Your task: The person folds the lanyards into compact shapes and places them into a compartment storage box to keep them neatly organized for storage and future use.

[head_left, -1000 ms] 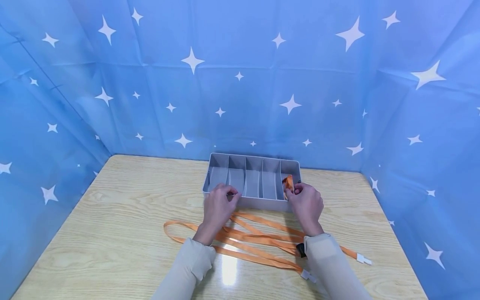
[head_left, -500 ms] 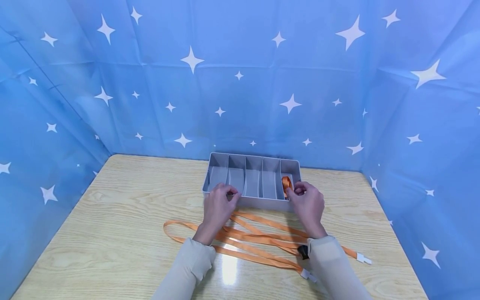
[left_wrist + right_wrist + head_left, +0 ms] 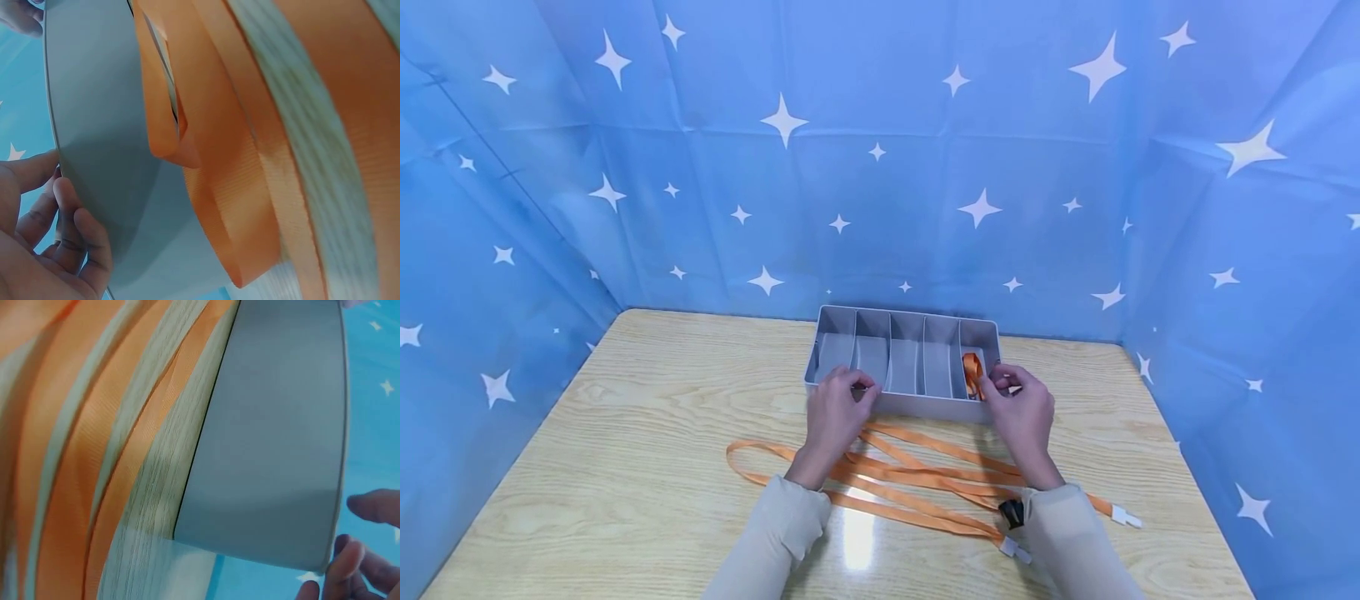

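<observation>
A grey divided box stands at the back of the table, its compartments side by side. My left hand pinches its front rim left of centre; the left wrist view shows those fingers curled at the edge of the wall. In the rightmost compartment lies a coiled orange lanyard. Beside it, my right hand is at the box's front right corner with nothing gripped, its thumb and fingers apart. In the right wrist view some of its fingers lie by that corner.
Several flat orange lanyard straps lie loosely across the table in front of the box, under both forearms. White end clips lie at their right. A blue curtain with white stars hangs behind and at both sides of the wooden table.
My right hand has let go of the orange lanyard, which has settled lower in the right compartment. That hand has shifted slightly right and its fingers have spread. My left hand has stayed put.
</observation>
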